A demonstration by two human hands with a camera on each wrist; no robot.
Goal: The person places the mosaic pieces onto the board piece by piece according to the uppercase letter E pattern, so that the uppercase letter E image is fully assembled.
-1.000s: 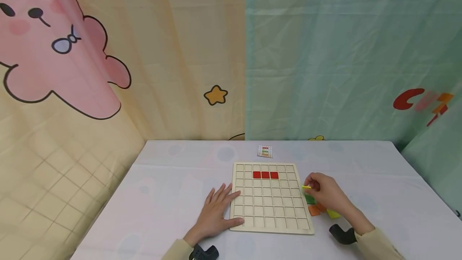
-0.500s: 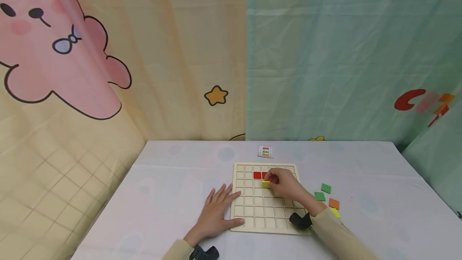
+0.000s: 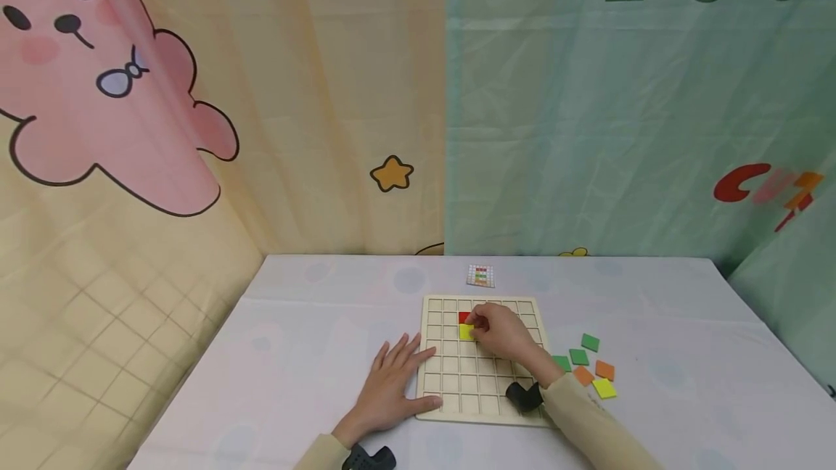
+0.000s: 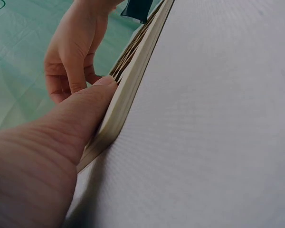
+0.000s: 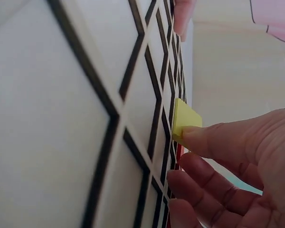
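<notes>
A pale wooden grid board [image 3: 451, 383] lies on the table. Between thumb and fingers, my right hand [image 3: 501, 331] pinches a yellow square tile [image 3: 466, 332] at a cell just below a red tile [image 3: 464, 318]; the rest of the red row is hidden behind the hand. In the right wrist view the yellow tile [image 5: 186, 118] is tilted against the grid, with the thumb on it. My left hand [image 3: 390, 385] rests spread at the board's left edge, fingertips and thumb on the rim. The left wrist view has that thumb [image 4: 92, 97] lying along the board's edge.
Right of the board lie loose tiles: green ones [image 3: 591, 342], orange ones [image 3: 604, 370] and a yellow one [image 3: 604, 388]. A small card with a coloured grid pattern [image 3: 480, 275] lies beyond the board. Printed curtains [image 3: 366, 107] hang behind the white table [image 3: 294, 354].
My right hand has carried the yellow tile left from beside the loose tiles onto the board, then one cell further left below the red row. The left hand stays in place.
</notes>
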